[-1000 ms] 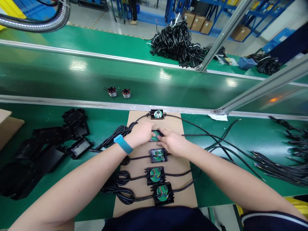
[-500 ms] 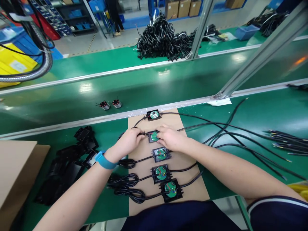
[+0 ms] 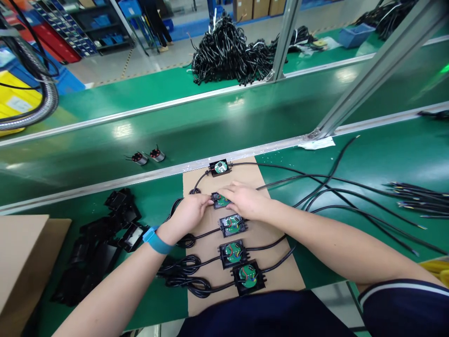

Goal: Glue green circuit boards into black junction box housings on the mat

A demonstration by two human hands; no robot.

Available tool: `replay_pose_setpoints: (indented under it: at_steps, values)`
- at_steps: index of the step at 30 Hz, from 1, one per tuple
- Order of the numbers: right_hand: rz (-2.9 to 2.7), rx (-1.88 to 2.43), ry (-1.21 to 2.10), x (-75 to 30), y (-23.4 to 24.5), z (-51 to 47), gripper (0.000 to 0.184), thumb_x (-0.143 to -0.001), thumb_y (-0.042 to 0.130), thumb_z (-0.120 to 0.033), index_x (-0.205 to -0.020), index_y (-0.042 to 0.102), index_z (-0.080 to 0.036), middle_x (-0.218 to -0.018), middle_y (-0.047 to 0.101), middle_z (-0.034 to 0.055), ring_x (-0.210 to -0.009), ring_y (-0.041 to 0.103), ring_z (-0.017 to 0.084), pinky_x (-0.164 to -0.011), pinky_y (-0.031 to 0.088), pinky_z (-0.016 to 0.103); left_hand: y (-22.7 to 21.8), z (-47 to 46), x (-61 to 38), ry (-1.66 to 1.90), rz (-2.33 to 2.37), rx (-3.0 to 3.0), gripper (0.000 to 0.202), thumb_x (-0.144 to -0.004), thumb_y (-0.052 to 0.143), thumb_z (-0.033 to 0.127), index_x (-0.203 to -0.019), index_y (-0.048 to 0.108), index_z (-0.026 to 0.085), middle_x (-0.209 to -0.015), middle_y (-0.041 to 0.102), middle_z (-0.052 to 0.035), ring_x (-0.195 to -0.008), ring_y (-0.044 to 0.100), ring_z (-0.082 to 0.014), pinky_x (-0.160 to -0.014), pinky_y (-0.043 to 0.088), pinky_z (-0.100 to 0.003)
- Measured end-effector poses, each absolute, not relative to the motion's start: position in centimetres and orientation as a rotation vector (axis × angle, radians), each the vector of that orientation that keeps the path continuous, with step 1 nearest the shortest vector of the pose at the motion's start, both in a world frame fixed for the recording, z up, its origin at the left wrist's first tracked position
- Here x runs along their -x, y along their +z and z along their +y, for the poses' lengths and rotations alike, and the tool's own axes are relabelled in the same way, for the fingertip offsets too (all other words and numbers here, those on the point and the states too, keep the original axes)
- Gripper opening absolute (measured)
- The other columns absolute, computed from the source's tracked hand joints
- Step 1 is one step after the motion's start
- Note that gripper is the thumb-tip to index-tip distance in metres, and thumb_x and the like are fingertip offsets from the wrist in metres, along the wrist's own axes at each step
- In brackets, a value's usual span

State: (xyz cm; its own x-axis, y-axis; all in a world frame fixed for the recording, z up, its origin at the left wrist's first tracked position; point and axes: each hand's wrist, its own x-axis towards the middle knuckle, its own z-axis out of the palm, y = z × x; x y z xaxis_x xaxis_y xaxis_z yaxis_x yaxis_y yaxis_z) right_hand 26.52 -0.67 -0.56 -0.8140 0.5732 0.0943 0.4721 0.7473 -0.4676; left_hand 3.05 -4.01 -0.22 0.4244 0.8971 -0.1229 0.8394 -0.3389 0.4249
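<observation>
Several black square housings with green round circuit boards lie in a column on a cardboard sheet [image 3: 206,302]. My left hand [image 3: 189,213] pinches the black cable at the left edge of the second housing from the far end; the fingertips partly hide the cable. Across that housing [image 3: 220,200] lie the fingers of my right hand [image 3: 247,200], gripping it from the right and covering part of its board. Nearest to my hands are the farthest housing [image 3: 220,167] and the third housing [image 3: 233,225]. Closer to me sit two more housings, one [image 3: 233,253] behind the other [image 3: 248,277].
Coiled black cables [image 3: 187,267] lie left of the housings. Beyond them are loose black plastic cases [image 3: 101,248] and a cardboard box [image 3: 21,257]. Cable ends [image 3: 417,196] spread rightward. Two small motors [image 3: 147,156] rest past the metal rail [image 3: 280,144]; a cable heap [image 3: 235,56] stands behind.
My left fingers have come closer to the second housing's left edge. My right hand stays on it. The two small motors have shifted left along the green surface beyond the rail.
</observation>
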Motion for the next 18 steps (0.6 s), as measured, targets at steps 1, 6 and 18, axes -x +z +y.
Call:
replay_pose_setpoints:
  at_steps: [1, 6, 18]
  values:
    - [-2.732, 0.812, 0.599, -26.5, -0.7, -0.7, 0.045, -0.094, 0.064, -0.024, -0.136, 0.057, -0.012, -0.119, 0.066, 0.0159, -0.108, 0.051, 0.027, -0.093, 0.046, 0.041, -0.4, -4.0, -3.0, 0.18, 1.489, -2.259, 0.029, -0.1, 0.045, 0.025, -0.081, 0.065, 0.018, -0.081, 0.071, -0.0062, -0.079, 0.065, -0.0182, -0.074, 0.045, -0.027]
    - [-2.846, 0.822, 0.432, -26.2, -1.0, -0.6, 0.046, -0.098, 0.058, -0.031, -0.142, 0.058, -0.019, -0.114, 0.064, 0.0175, -0.1, 0.05, 0.027, -0.087, 0.046, 0.041, -0.7, -4.1, -3.0, 0.245, 1.558, -2.186, 0.016, -0.099, 0.049, 0.025, -0.094, 0.062, 0.019, -0.079, 0.069, -0.0032, -0.074, 0.065, -0.0166, -0.067, 0.045, -0.025]
    - [-2.956, 0.896, 0.221, -25.6, -0.9, -1.4, 0.047, -0.1, 0.051, -0.028, -0.147, 0.055, -0.025, -0.103, 0.061, 0.0137, -0.1, 0.052, 0.028, -0.083, 0.041, 0.038, -0.6, -5.5, -2.9, 0.157, 1.565, -2.474, 0.036, -0.096, 0.037, 0.006, -0.115, 0.066, 0.016, -0.096, 0.068, -0.0092, -0.09, 0.064, -0.0197, -0.081, 0.052, -0.03]
